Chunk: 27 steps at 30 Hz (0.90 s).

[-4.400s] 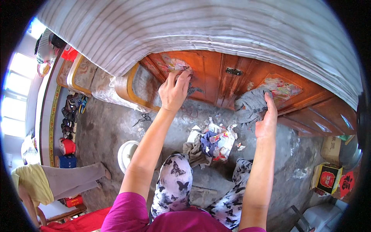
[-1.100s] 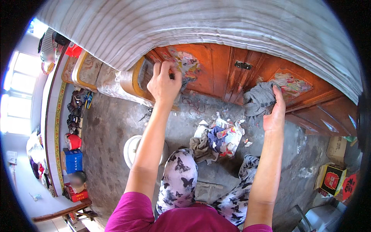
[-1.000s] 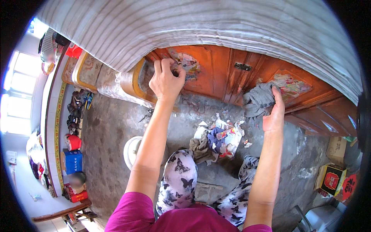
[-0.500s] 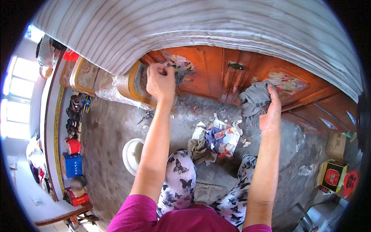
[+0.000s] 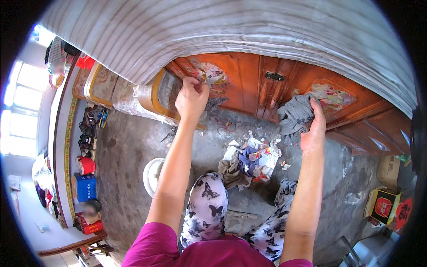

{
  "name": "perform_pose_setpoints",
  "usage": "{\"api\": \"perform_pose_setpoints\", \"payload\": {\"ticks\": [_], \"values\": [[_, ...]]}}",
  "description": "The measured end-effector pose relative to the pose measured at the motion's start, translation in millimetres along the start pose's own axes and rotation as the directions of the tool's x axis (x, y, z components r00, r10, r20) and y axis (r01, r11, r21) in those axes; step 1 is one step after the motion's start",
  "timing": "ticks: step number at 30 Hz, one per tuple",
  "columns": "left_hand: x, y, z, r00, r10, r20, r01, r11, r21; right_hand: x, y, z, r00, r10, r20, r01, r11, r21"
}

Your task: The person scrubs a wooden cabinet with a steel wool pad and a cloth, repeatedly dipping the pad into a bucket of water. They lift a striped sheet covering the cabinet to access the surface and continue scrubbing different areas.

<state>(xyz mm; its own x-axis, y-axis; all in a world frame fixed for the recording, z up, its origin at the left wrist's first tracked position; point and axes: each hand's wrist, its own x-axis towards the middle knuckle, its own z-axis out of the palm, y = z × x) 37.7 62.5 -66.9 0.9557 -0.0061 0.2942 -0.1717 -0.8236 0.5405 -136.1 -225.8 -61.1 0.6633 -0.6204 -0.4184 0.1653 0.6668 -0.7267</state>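
Observation:
My left hand (image 5: pixel 192 97) is raised in front of the left door of an orange-brown wooden cabinet (image 5: pixel 242 73), its fingers pinched together. What lies between the fingertips is too small to make out. Just right of them is a patch of torn, colourful paper (image 5: pixel 214 75) on the door panel. A dark grey ragged piece (image 5: pixel 216 103) shows low on the door beside that hand; whether the hand touches it I cannot tell. In my right hand (image 5: pixel 315 127) is a crumpled grey cloth (image 5: pixel 296 115), held before the right door. A second torn paper patch (image 5: pixel 333 97) shows behind it.
Paper scraps and rags (image 5: pixel 251 162) lie heaped on the grey floor between my knees and the cabinet. A white bucket (image 5: pixel 152 177) stands by my left forearm. A striped cloth (image 5: pixel 222 26) hangs over the cabinet top. Boxes (image 5: pixel 384 205) sit at the right, shoes (image 5: pixel 86 133) at the left.
My left hand has moved slightly right and lower, and the dark grey piece shows lower on the door. The right hand keeps the grey cloth at nearly the same place.

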Motion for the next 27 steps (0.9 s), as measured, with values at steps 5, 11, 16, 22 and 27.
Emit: {"api": "perform_pose_setpoints", "payload": {"ticks": [5,11,16,22,27], "values": [[7.5,0.1,13.9,0.996,-0.063,-0.069,0.067,0.996,0.063,10.4,5.7,-8.2,0.999,-0.020,0.026,0.020,1.000,0.005],[-3.6,3.6,19.7,0.991,-0.123,-0.061,0.120,0.991,-0.054,9.8,3.5,-9.6,0.999,0.015,0.035,-0.017,0.999,0.041],[7.8,-4.4,23.1,0.975,-0.213,-0.065,0.210,0.976,-0.056,1.8,0.6,-0.6,0.999,0.012,0.032,-0.013,0.999,0.032],[-4.0,10.3,11.4,0.972,-0.192,-0.138,0.161,0.965,-0.209,1.2,0.4,-0.8,1.000,-0.005,0.007,0.005,1.000,0.005],[0.6,22.6,12.1,0.959,-0.266,-0.094,0.246,0.952,-0.183,2.2,-1.7,-2.1,0.998,0.027,0.052,-0.028,0.999,0.020]]}}
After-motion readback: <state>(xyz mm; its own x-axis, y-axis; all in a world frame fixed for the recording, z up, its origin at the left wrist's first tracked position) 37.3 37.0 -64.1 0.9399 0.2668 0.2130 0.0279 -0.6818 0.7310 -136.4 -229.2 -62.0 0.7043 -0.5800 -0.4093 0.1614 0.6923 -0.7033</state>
